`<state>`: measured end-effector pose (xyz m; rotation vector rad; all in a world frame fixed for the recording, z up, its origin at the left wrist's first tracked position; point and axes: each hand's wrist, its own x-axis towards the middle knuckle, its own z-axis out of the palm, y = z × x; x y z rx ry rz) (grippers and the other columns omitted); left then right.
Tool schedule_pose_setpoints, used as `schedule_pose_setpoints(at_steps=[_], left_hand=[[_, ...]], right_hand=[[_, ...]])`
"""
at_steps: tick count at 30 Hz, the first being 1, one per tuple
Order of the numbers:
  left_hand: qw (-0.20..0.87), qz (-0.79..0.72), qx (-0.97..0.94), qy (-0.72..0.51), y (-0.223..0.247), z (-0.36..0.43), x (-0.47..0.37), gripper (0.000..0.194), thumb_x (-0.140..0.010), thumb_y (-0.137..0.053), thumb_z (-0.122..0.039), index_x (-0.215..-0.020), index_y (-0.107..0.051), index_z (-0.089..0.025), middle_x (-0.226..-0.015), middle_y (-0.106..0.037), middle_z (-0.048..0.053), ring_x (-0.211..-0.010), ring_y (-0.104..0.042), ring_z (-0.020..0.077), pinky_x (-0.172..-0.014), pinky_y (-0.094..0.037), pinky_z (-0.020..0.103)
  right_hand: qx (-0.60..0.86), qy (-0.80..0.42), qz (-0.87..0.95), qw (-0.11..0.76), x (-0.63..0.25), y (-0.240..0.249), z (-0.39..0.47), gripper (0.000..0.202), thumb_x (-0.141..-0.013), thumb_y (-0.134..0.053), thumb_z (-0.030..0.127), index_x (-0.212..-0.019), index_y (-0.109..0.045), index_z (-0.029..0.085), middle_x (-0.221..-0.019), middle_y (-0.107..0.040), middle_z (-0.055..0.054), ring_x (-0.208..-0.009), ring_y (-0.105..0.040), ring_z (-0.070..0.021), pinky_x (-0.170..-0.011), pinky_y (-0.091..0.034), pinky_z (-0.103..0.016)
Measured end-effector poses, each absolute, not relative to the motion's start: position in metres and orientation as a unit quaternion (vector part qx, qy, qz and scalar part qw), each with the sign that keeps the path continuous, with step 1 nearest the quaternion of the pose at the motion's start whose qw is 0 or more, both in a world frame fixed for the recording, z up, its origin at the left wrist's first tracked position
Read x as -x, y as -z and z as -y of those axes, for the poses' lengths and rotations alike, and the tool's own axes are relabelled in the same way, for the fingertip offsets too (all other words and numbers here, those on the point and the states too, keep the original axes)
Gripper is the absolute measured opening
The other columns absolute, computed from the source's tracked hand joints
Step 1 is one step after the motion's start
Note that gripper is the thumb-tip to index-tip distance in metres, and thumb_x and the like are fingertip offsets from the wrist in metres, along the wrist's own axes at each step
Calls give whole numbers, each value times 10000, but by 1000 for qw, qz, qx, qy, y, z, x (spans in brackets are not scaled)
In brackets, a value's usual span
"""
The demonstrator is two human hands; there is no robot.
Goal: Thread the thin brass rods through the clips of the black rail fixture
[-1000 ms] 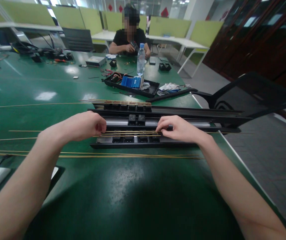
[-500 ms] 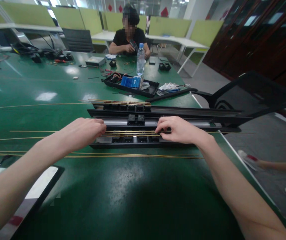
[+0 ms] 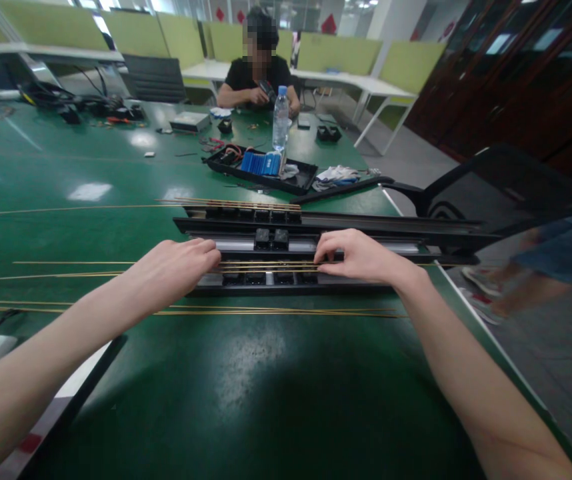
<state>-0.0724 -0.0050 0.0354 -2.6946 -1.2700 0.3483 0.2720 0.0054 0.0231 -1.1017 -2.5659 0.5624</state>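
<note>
My left hand [image 3: 183, 262] is closed on thin brass-coloured rods at the left part of the nearest black rail. My right hand [image 3: 353, 255] pinches the same rods [image 3: 266, 266] farther right, thumb and fingers together. Between my hands the rods run level over the near rail [image 3: 266, 291], which holds several small black blocks [image 3: 256, 279]. Just behind, two black blocks [image 3: 271, 239] sit in a middle rail with a silvery strip. More rods [image 3: 246, 202] rest on the rearmost rail. Other loose rods [image 3: 276, 311] lie on the green table in front.
Behind the rails are a black tray [image 3: 261, 175] with blue parts, a water bottle [image 3: 281, 120] and cloth gloves [image 3: 337, 177]. A person [image 3: 259, 77] sits across the green table [image 3: 276, 400]. At right stand a mesh chair [image 3: 506, 193] and a person's legs [image 3: 531, 267].
My left hand has shifted slightly right along the rods. My right hand has barely moved. At the right, the walking person's legs and blue shorts have come further into view.
</note>
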Motion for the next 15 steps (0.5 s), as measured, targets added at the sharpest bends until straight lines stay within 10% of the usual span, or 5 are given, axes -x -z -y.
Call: schedule_pose_setpoints(at_steps=[15], left_hand=[[-90,399,913,12,-58,-17,25,417,-852,-479,-519,-1099,-671,-243,-1062,-692,26,-917,-629,190,-756,-471,274]], right_hand=[[409,-246,867,145,-282,-31,-7,98,-770,-637,252,-783,-705,182,-851,-683,-25,-753,-600,-149,-700,-454,-260]])
